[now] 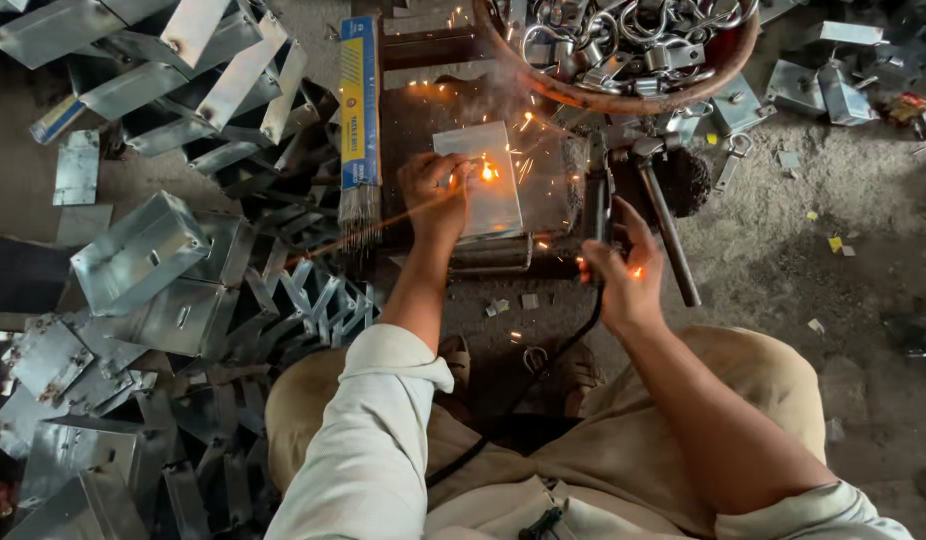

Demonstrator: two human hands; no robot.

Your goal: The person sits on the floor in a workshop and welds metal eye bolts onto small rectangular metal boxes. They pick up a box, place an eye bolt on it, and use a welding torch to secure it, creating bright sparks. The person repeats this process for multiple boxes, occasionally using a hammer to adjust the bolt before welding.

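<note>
the metal box [478, 180], a flat rectangular piece of light grey sheet steel, lies just above the centre of the frame on a dark steel work block [433, 110]. a bright orange weld spark [488, 172] burns on its top face, and smaller sparks scatter to the right and upward from that point.

the left hand [433, 195] rests on the left edge of the metal box, fingers [453, 172] curled narrow and pressed onto the sheet right beside the weld spark. a thin welding rod [368, 232] runs from lower left up under this hand toward the spark.

the right hand [618, 275], right of centre, is closed around the black electrode holder [595, 200], which stands upright just right of the box. a black cable [553, 360] drops from the holder down between the knees.

a hammer [663, 215] with a metal handle lies just right of the holder, slanting toward the lower right. a long blue and yellow carton of rods [360, 110] stands left of the block, grey rod ends showing at its lower end.

at the top centre-right, a rusty round basin [583, 95] holds shiny metal shackles [623, 30]. folded galvanised boxes [143, 250] are heaped across the left half of the frame. loose brackets [833, 90] lie on the concrete floor [783, 240] at upper right.
</note>
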